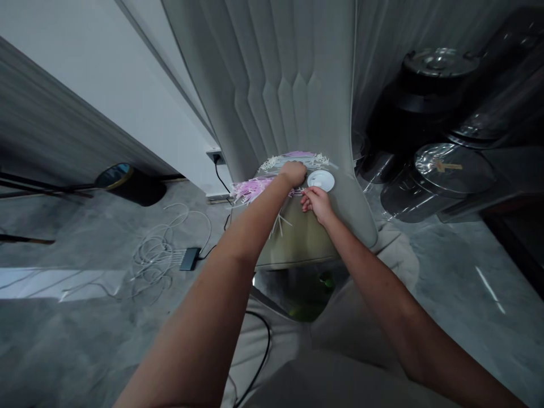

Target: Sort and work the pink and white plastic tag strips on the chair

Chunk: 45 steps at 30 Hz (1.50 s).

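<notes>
Grip, as I read it through the head camera: the left hand (293, 173) is curled down over the heap, its fingertips hidden, so I cannot tell whether it clamps anything or only presses. The right hand (317, 205) has thumb and fingers brought together on a thin white strip (298, 192), a pinch that seems suited to singling out one piece. Items at the work spot: white strips (293, 162) and pink strips (254, 188), fanned around the back and left edge of the seat of a pale padded chair (293, 243), apparently spread so that single pieces can be reached. A few loose strips (278, 225) lie lower on the seat. A small white saucer (321, 181) sits just beside the right hand, perhaps kept apart from the heap as a separate spot. Also in view: a wall socket (215, 156) with a black cord, a tangle of white cable (157, 258) on the grey floor, a black power strip (190, 259), and dark containers with clear lids (450, 175) to the right.
</notes>
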Available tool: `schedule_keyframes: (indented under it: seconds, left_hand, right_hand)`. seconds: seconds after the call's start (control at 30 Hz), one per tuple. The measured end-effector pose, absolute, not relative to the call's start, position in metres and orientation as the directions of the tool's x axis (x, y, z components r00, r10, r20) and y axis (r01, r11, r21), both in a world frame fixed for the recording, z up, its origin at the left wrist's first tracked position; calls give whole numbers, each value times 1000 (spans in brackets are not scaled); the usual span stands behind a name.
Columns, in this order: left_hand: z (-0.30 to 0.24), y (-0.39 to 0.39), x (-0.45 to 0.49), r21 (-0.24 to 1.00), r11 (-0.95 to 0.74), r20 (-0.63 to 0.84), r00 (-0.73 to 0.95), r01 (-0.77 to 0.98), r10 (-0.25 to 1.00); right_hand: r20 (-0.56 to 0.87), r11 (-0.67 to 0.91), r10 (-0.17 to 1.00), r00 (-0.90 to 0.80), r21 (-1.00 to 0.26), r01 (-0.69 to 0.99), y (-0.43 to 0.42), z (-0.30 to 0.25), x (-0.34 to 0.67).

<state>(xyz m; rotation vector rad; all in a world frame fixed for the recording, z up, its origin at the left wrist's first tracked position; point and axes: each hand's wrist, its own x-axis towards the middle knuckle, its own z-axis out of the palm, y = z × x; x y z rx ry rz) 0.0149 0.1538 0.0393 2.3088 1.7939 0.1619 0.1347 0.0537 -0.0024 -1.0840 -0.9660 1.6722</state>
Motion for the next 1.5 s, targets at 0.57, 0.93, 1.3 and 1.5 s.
schedule_keyframes:
  seconds: [0.57, 0.93, 1.3, 1.5]
  left_hand:
    - [73, 73, -12, 967, -222, 156, -403, -122, 902]
    - [-10, -27, 44, 968, -104, 32, -298, -230, 954]
    - [-12, -28, 46, 993, -106, 92, -209, -58, 974]
    - [-14, -26, 45, 991, -118, 94, -280, -70, 955]
  right_hand:
    - [-198, -251, 963, -181, -902, -351, 53, -2, 137]
    - [-120, -149, 985, -126, -956, -252, 49, -7, 141]
    - [13, 3, 994, -109, -996, -86, 44, -11, 144]
    - [75, 80, 990, -122, -996, 36, 30, -11, 148]
